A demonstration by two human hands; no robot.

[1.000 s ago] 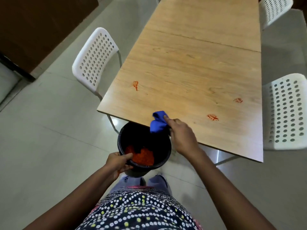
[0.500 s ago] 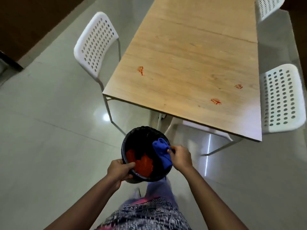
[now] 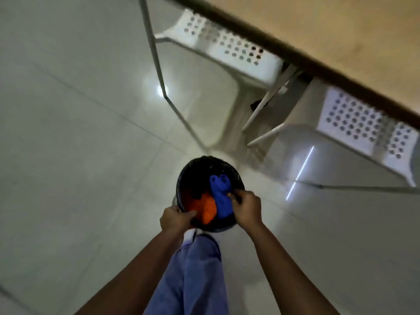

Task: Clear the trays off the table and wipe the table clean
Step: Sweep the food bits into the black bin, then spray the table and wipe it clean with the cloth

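A black bucket (image 3: 193,176) hangs low over the floor in front of my legs, with orange-red waste (image 3: 203,206) in its bottom. My left hand (image 3: 176,218) grips the near left rim. My right hand (image 3: 246,206) holds the right rim and pinches a blue cloth (image 3: 220,195) that drapes into the bucket. The wooden table (image 3: 341,30) shows only as an edge and a strip of top at the upper right.
Two white perforated chairs (image 3: 229,48) (image 3: 354,119) are tucked under the table's edge. A thin metal table leg (image 3: 156,64) slants down to the pale tiled floor (image 3: 68,144), just beyond the bucket.
The bucket has come down from the table's edge toward the floor. My right hand with the blue cloth moved off the table to the bucket's rim. The view has tilted downward.
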